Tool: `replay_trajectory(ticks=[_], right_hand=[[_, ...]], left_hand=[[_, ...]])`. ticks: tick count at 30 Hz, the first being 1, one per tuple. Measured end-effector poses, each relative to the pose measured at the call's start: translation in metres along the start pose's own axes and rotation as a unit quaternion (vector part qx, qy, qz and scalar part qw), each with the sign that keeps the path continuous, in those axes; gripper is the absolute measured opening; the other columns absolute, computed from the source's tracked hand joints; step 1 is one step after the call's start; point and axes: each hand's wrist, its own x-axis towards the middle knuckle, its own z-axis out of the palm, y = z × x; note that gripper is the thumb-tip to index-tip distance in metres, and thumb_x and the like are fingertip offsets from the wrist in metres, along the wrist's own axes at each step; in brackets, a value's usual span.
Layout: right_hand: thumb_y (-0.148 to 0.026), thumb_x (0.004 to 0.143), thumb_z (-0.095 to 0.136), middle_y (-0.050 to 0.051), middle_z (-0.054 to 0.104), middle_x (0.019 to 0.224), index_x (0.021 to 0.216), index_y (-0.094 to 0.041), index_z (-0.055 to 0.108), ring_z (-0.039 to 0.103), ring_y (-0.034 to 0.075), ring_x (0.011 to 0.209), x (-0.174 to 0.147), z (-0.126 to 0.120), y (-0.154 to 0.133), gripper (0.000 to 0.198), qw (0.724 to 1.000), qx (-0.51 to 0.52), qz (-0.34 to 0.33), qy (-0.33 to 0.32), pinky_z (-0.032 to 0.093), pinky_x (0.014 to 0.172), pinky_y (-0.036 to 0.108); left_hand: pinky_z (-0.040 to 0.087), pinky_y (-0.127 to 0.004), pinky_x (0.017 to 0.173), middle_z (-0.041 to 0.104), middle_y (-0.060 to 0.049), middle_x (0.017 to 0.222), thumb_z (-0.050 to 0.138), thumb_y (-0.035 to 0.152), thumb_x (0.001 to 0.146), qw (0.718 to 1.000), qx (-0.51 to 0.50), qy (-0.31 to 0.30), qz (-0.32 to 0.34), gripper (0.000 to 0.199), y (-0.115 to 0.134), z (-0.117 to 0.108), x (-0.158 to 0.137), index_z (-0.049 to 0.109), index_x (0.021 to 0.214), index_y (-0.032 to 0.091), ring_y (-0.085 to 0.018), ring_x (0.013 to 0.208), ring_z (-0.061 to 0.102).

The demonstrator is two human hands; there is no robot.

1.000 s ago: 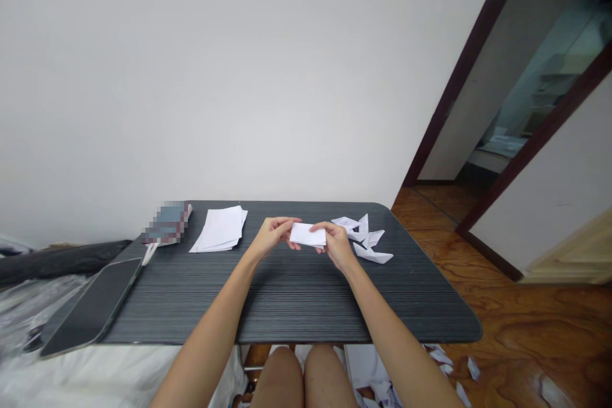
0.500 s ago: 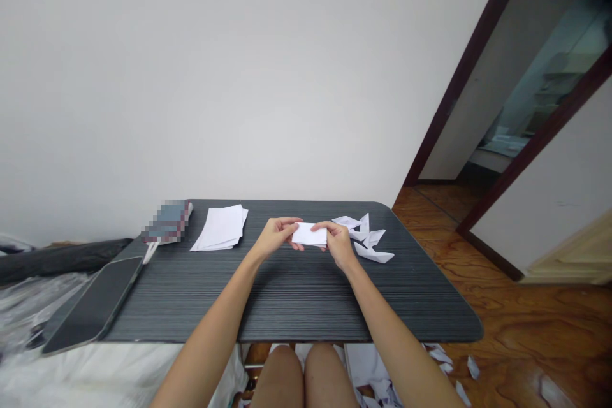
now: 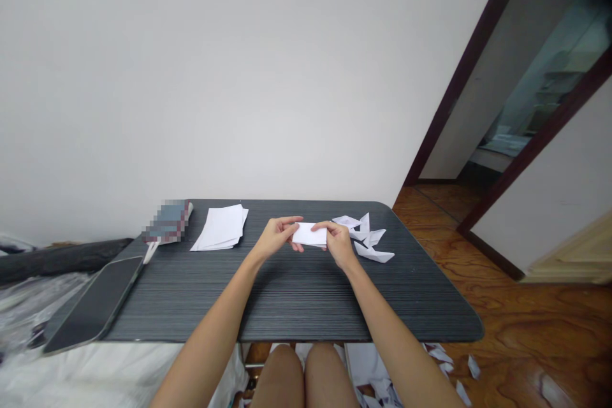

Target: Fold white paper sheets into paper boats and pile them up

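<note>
A small folded sheet of white paper (image 3: 308, 234) is held level above the dark table, its layers showing along the lower edge. My left hand (image 3: 280, 234) pinches its left end, thumb on top and fingers beneath. The right end is gripped by my right hand (image 3: 337, 242), with the thumb lying across the upper face. Just right of that hand, several folded paper boats (image 3: 374, 254) lie close together. A stack of white paper sheets (image 3: 220, 228) rests to the left of my hands.
The dark grained table (image 3: 296, 312) stands against a white wall. At its left lie a tablet-like device (image 3: 95, 303) and a pixelated packet (image 3: 167, 222) with a white strap. Paper scraps (image 3: 473, 366) litter the wooden floor on the right, near a doorway.
</note>
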Motion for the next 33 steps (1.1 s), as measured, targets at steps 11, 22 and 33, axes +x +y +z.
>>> replay_trajectory(ticks=[11, 22, 33], right_hand=[[-0.028, 0.072, 0.042, 0.008, 0.065, 0.083, 0.077, -0.014, 0.065, 0.058, 0.018, 0.076, 0.005, -0.019, -0.012, 0.027, 0.993, 0.113, 0.009, -0.032, 0.041, 0.069, 0.029], [-0.042, 0.066, 0.057, -0.001, 0.055, 0.05, 0.061, -0.011, 0.058, 0.043, 0.007, 0.041, -0.004, -0.008, -0.004, 0.031, 0.974, -0.026, 0.114, -0.195, 0.028, 0.041, 0.019], [-0.043, 0.07, 0.051, 0.0, 0.055, 0.054, 0.065, -0.013, 0.058, 0.044, 0.008, 0.045, 0.0, -0.01, -0.001, 0.032, 0.977, -0.056, 0.099, -0.179, 0.03, 0.042, 0.019]], left_hand=[[0.04, -0.019, 0.039, 0.062, -0.003, 0.047, 0.049, 0.033, 0.076, 0.998, 0.038, -0.025, 0.054, 0.058, 0.009, 0.002, -0.008, 0.031, 0.126, 0.008, -0.013, 0.037, 0.055], [0.039, -0.016, 0.037, 0.058, -0.001, 0.043, 0.049, 0.036, 0.077, 0.988, 0.05, -0.146, 0.026, 0.061, 0.008, 0.018, -0.012, 0.028, 0.128, 0.01, -0.011, 0.036, 0.054], [0.041, -0.018, 0.038, 0.06, -0.002, 0.045, 0.049, 0.034, 0.077, 0.988, 0.043, -0.142, 0.03, 0.06, 0.005, 0.014, -0.011, 0.029, 0.127, 0.01, -0.012, 0.037, 0.055]])
